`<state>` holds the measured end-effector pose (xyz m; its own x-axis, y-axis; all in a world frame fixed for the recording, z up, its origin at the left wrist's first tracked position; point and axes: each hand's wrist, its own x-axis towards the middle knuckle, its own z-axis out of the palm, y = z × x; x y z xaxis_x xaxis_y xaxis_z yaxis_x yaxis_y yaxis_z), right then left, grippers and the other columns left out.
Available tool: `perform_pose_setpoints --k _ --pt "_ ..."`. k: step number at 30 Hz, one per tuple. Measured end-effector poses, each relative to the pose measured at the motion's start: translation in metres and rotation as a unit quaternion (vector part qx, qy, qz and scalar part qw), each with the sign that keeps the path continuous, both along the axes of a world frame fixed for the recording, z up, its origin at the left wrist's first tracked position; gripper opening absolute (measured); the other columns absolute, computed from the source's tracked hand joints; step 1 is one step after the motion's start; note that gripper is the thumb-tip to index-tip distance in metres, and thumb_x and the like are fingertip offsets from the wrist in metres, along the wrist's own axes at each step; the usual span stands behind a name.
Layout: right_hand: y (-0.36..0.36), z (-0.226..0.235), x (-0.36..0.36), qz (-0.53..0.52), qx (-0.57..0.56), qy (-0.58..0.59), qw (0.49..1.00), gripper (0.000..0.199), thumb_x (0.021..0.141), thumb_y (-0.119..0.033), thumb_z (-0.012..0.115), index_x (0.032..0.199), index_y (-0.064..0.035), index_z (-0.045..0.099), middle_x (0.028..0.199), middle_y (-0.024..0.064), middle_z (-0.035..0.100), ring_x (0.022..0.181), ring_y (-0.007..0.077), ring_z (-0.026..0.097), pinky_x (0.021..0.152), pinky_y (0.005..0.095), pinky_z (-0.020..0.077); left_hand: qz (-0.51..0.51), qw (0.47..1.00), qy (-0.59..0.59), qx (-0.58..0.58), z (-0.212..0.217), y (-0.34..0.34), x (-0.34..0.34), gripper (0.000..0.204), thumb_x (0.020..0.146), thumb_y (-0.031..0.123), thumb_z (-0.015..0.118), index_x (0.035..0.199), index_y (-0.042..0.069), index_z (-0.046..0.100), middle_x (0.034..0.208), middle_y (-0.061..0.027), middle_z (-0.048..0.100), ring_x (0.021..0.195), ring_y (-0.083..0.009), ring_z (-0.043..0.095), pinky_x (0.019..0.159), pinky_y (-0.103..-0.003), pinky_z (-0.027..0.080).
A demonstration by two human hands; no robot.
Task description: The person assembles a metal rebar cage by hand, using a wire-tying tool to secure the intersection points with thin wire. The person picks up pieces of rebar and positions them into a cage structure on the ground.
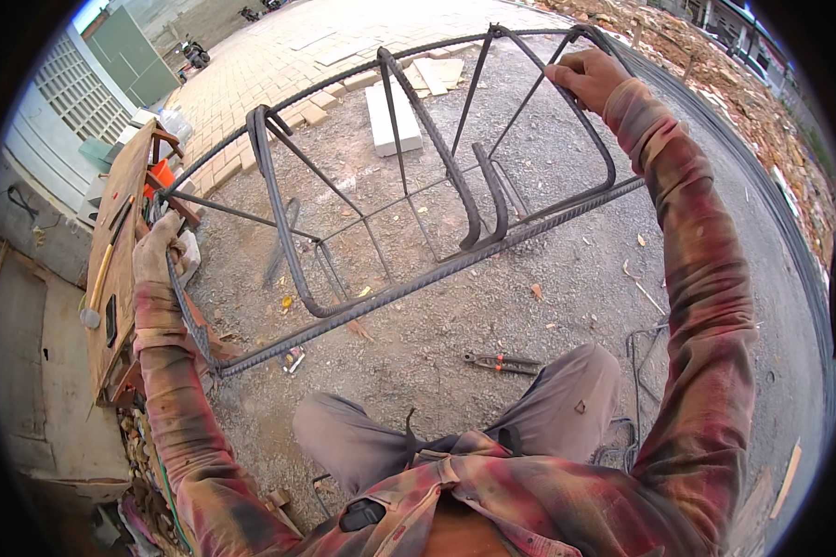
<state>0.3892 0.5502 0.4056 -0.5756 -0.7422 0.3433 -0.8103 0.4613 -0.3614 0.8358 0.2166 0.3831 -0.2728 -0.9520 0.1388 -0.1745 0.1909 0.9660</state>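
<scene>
A rebar cage (pixel 418 223) of long bars and bent stirrups lies raised over the gravel ground (pixel 548 306), stretching from the wooden counter (pixel 111 269) at the left to the far right. The right hand (pixel 587 78) is clenched around the top of 1 stirrup at the cage's far end. The gloved left hand (pixel 158 249) grips a long bar where it meets the counter's edge. A hammer (pixel 100 278) lies on the counter, just beside that hand. Pliers (pixel 503 363) with orange handles rest on the gravel below the cage, near the person's knee. A white block (pixel 390 119) sits beyond the cage, with loose paving bricks (pixel 311 110) near it.
</scene>
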Motion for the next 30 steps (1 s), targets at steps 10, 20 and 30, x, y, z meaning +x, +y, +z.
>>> perform_pose_setpoints --k 10,20,30 --pt "0.099 -0.170 -0.116 -0.177 -0.481 -0.327 0.794 0.071 0.085 -0.067 0.033 0.122 -0.0089 0.051 0.115 0.0115 0.055 0.104 0.0202 0.050 0.087 0.0395 0.0375 0.034 0.996 -0.041 0.076 0.028 -0.073 -0.012 0.043 0.071 0.049 0.067 0.059 0.017 0.042 0.046 0.0035 0.036 0.031 -0.0075 0.030 0.033 -0.021 0.030" --pt "0.005 -0.253 -0.098 -0.066 -0.589 -0.306 0.745 0.067 0.086 -0.068 0.025 0.065 -0.0080 0.048 0.059 0.0004 0.043 0.055 0.0122 0.042 0.056 0.0259 0.0345 -0.187 0.894 0.401 0.070 -0.131 0.054 0.031 0.060 0.087 0.061 0.033 0.079 0.006 0.055 0.077 -0.0129 0.053 0.071 -0.0270 0.051 0.070 -0.038 0.041" --pt "0.001 -0.169 -0.142 -0.179 -0.540 -0.251 0.783 0.057 0.085 -0.061 0.045 0.054 -0.0135 0.041 0.053 -0.0013 0.036 0.047 0.0103 0.034 0.045 0.0258 0.0231 0.002 0.895 0.441 0.061 -0.053 0.008 -0.019 0.049 0.089 0.054 0.037 0.057 0.016 0.034 0.046 0.0038 0.026 0.038 -0.0119 0.023 0.041 -0.029 0.019"
